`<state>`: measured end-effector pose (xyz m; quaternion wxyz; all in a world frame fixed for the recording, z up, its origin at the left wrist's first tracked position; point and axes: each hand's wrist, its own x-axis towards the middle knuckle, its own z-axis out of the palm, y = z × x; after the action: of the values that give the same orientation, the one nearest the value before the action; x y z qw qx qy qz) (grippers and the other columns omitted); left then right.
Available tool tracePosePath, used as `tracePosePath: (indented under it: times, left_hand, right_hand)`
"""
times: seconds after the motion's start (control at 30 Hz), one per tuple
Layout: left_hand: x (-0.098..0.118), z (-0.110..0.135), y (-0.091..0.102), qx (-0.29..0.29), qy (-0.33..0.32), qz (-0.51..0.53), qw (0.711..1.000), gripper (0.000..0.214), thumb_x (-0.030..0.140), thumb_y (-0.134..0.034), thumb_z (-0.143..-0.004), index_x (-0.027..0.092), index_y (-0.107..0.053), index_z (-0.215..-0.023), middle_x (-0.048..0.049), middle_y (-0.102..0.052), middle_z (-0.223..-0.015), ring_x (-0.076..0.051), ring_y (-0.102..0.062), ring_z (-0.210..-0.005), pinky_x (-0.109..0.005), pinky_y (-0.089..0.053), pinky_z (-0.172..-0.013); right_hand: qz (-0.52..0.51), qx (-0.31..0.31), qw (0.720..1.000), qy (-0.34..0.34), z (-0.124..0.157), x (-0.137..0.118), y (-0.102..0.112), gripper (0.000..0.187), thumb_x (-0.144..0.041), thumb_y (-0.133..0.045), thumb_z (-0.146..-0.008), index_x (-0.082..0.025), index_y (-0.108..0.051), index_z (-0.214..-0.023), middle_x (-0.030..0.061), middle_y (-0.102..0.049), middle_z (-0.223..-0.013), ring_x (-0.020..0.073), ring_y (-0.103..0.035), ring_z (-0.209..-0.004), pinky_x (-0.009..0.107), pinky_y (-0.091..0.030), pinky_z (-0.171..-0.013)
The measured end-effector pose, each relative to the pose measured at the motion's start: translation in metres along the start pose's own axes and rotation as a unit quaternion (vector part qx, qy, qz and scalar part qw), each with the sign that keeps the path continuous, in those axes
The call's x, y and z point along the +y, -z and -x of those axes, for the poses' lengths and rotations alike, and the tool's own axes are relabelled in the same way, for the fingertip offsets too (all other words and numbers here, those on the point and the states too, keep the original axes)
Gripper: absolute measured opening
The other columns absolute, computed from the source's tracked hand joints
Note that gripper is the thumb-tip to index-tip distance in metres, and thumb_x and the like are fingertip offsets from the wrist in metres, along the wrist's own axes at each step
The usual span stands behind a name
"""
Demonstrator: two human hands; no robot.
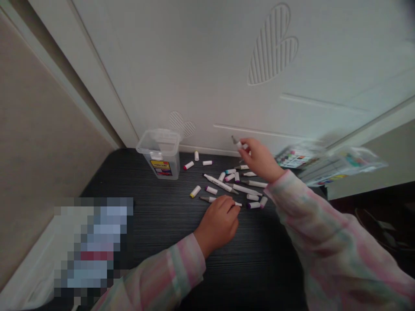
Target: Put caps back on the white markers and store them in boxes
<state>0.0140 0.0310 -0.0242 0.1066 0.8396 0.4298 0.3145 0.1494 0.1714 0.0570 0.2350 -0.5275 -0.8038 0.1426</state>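
Note:
My left hand [220, 221] is low over the dark table, its fingers closed around a white marker [210, 199] with a grey tip that pokes out to the left. Higher and to the right, my right hand [259, 159] pinches another uncapped marker [237, 143], tip pointing up and left. Between and around the hands lie several uncapped markers, among them a white marker [220, 183] lying at a slant. Loose white caps with coloured ends are scattered there too, such as a yellow-ended cap [195, 191] and a purple-ended cap [211, 190].
A clear plastic box [162, 160] with a yellow label stands at the back left. Clear plastic packages [337, 166] stand at the right edge. A white panel [207, 65] with heart carvings rises behind the dark table [155, 229]. A blurred-out patch covers the lower left.

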Motion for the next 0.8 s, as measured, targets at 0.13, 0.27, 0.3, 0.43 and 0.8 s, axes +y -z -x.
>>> tracePosePath:
  times: [0.13,0.27,0.3,0.43,0.8]
  left_hand:
    - [-0.001,0.000,0.000,-0.001,0.005,0.007,1.000,0.016,0.011,-0.046,-0.079,0.014,-0.058,-0.089,-0.0077,-0.058,-0.090,-0.020,-0.050,-0.098,-0.037,-0.044,-0.092]
    - [-0.002,-0.001,-0.001,-0.011,0.009,0.009,1.000,0.016,0.011,-0.045,-0.079,0.015,-0.058,-0.088,-0.0075,-0.058,-0.090,-0.020,-0.050,-0.098,-0.037,-0.045,-0.091]
    - [-0.002,-0.001,-0.001,-0.014,0.010,0.008,1.000,0.016,0.010,-0.045,-0.080,0.015,-0.058,-0.088,-0.0075,-0.058,-0.090,-0.021,-0.050,-0.098,-0.038,-0.045,-0.091]
    - [-0.003,-0.001,-0.002,-0.025,0.010,0.001,1.000,0.017,0.011,-0.045,-0.080,0.014,-0.059,-0.089,-0.0077,-0.058,-0.091,-0.021,-0.050,-0.099,-0.038,-0.044,-0.092]
    - [-0.006,-0.001,-0.003,-0.030,-0.005,-0.018,0.999,0.017,0.012,-0.047,-0.081,0.012,-0.060,-0.092,-0.0082,-0.060,-0.093,-0.023,-0.051,-0.102,-0.040,-0.044,-0.094]
  right_hand:
    - [-0.331,0.052,0.940,-0.062,0.050,-0.014,0.023,0.013,-0.029,-0.046,-0.084,-0.020,-0.054,-0.091,0.0016,-0.061,-0.083,0.0102,-0.055,-0.060,0.024,-0.047,-0.057]
    - [-0.640,0.030,0.741,-0.200,0.090,-0.011,0.015,0.009,-0.023,-0.061,-0.072,-0.017,-0.057,-0.078,-0.0005,-0.062,-0.072,0.0062,-0.051,-0.048,0.018,-0.045,-0.043]
    - [-0.655,0.033,0.725,-0.212,0.095,-0.009,0.010,0.010,-0.025,-0.061,-0.072,-0.017,-0.056,-0.077,-0.0011,-0.062,-0.071,0.0056,-0.049,-0.046,0.017,-0.045,-0.042]
    - [-0.706,0.047,0.663,-0.244,0.105,-0.003,-0.006,0.010,-0.027,-0.058,-0.073,-0.018,-0.055,-0.076,-0.0042,-0.062,-0.067,0.0021,-0.043,-0.040,0.014,-0.046,-0.044]
    - [-0.765,0.012,0.578,-0.283,0.118,-0.004,-0.009,0.009,-0.025,-0.055,-0.072,-0.018,-0.056,-0.077,-0.0038,-0.059,-0.063,0.0024,-0.039,-0.038,0.015,-0.044,-0.041]
